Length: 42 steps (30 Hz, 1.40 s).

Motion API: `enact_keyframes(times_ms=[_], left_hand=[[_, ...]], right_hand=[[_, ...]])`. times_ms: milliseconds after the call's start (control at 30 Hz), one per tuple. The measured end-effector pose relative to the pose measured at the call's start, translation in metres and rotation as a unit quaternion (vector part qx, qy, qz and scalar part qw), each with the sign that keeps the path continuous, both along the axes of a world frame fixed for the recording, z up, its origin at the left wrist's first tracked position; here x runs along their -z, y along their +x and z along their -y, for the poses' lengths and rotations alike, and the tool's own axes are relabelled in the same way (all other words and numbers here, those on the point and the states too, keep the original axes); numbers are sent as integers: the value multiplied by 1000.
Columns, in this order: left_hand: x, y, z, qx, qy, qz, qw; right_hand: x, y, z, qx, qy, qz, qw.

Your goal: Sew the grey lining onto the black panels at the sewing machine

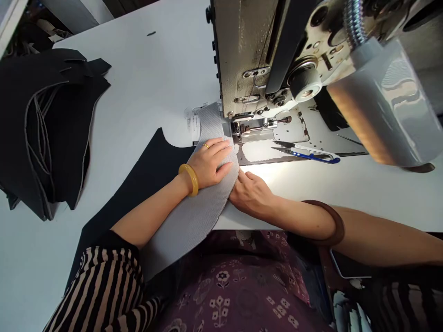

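Observation:
A grey mesh-textured fabric piece (187, 228) with a curved edge lies on the table, its narrow end beside the needle area of a sewing machine (244, 60). My left hand (211, 161) rests flat on top of it, fingers stretched out. At the curved edge, my right hand (252, 193) is closed on the fabric, its fingertips partly hidden by the cloth. A dark fabric piece (138, 173) extends out to the left of the grey one, partly covered by it. The presser foot (237, 131) stands close to the fabric's right edge.
Thread snips (308, 152) with a blue handle lie right of the needle area. A lamp (387, 101) hangs over the right side. Stacked dark fabric pieces (51, 129) lie at the left on the white table (152, 78). A phone (349, 265) is at lower right.

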<state>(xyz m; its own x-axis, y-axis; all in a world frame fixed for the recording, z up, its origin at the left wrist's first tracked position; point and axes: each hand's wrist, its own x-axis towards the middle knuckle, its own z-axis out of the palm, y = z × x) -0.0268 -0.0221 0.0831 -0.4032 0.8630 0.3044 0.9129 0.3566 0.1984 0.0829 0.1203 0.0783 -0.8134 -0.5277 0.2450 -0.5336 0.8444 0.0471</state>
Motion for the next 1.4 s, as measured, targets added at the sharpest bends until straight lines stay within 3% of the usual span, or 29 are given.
enact_keyframes(times_ms=[167, 367, 767, 1033, 1400], left_hand=[[3, -10, -15, 21, 9, 2, 1000], [2, -16, -21, 26, 4, 17, 1000], [4, -16, -23, -7, 3, 5, 1000], [2, -22, -23, -3, -23, 10, 1000], [-1, -19, -24, -13, -60, 22, 998]], right_hand=[[-2, -3, -8, 41, 16, 56, 997], [-1, -6, -12, 53, 16, 42, 998], [7, -10, -19, 14, 25, 10, 1000], [13, -12, -21, -9, -28, -126, 992], [6, -9, -16, -28, 32, 10, 999]])
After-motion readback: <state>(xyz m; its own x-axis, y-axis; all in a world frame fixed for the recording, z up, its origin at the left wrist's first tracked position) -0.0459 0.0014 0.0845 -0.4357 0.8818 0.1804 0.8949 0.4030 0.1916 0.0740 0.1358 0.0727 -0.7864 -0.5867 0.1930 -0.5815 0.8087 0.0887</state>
